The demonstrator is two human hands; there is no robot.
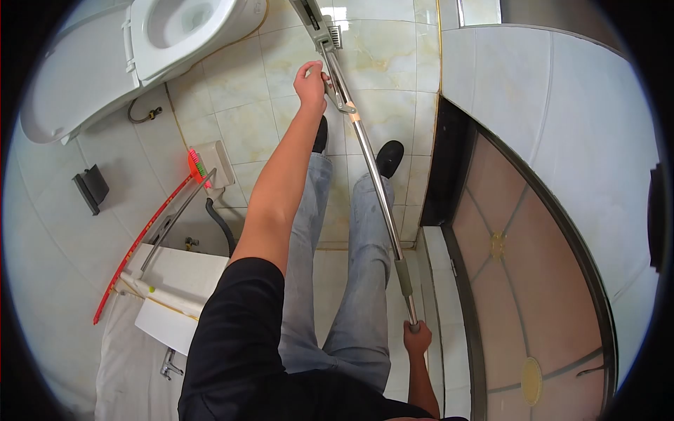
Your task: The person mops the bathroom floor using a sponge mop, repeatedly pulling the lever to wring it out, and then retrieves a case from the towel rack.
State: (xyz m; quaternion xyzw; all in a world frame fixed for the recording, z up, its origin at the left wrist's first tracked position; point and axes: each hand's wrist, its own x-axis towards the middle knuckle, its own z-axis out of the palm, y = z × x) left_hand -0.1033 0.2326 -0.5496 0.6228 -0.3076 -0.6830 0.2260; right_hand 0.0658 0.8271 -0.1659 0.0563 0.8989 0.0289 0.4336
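Note:
A sponge mop with a metal pole (372, 161) slants across the view, its grey head (309, 15) at the top edge near the floor drain. My left hand (310, 85) reaches out with fingers curled at the side lever (340, 104), just below the mop head; the fingers partly hide where they grip. Down at the lower right, my right hand (418, 337) is wrapped round the end of the pole, below its grey sleeve (404, 277). The sponge itself cannot be made out.
The toilet (158, 63) stands at upper left with its lid raised. Left of my legs are a washbasin area with a faucet (170, 363), a red strip (140, 242) and a pink-and-green brush (196, 165). A framed door (519, 281) lies to the right.

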